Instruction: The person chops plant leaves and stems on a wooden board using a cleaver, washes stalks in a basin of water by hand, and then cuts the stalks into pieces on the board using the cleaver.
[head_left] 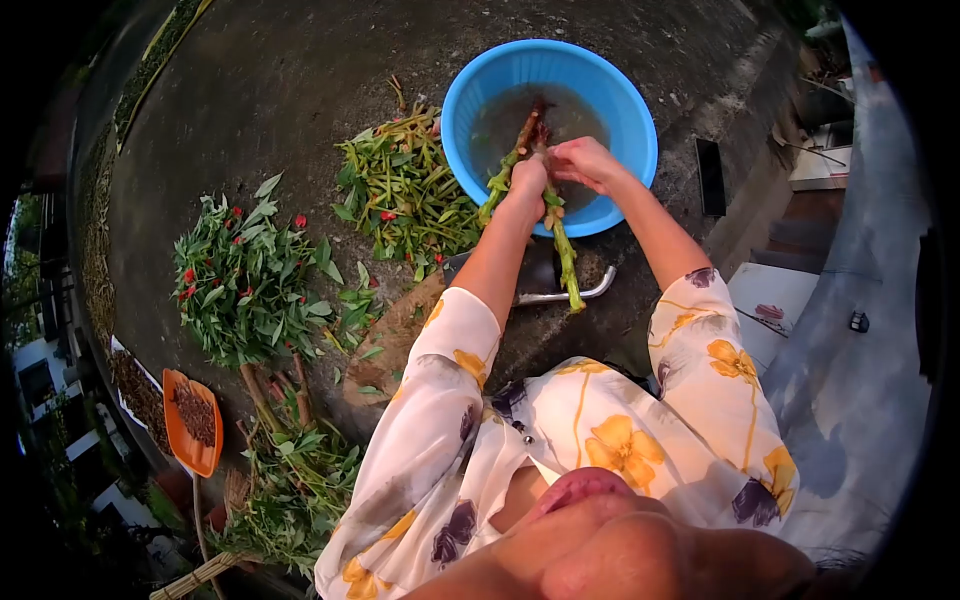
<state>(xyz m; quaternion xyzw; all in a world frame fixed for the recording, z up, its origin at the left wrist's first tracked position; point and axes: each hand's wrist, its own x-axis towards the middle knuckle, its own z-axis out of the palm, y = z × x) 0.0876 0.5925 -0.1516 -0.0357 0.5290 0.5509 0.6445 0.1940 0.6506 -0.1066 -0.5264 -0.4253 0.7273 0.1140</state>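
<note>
My left hand is closed around thick green plant stalks over the blue basin. The stalks' reddish-brown root ends point away from me, above cloudy water in the basin. Their cut green ends stick out past the near rim, toward my body. My right hand reaches in from the right, its fingers bent together against the stalks just below the roots. Its fingertips are partly hidden.
Left of the basin lies a heap of stripped leaves and stems. Farther left are leafy plants with red flowers and more cut branches. An orange dustpan holds brown bits. A bent metal bar sits below the basin.
</note>
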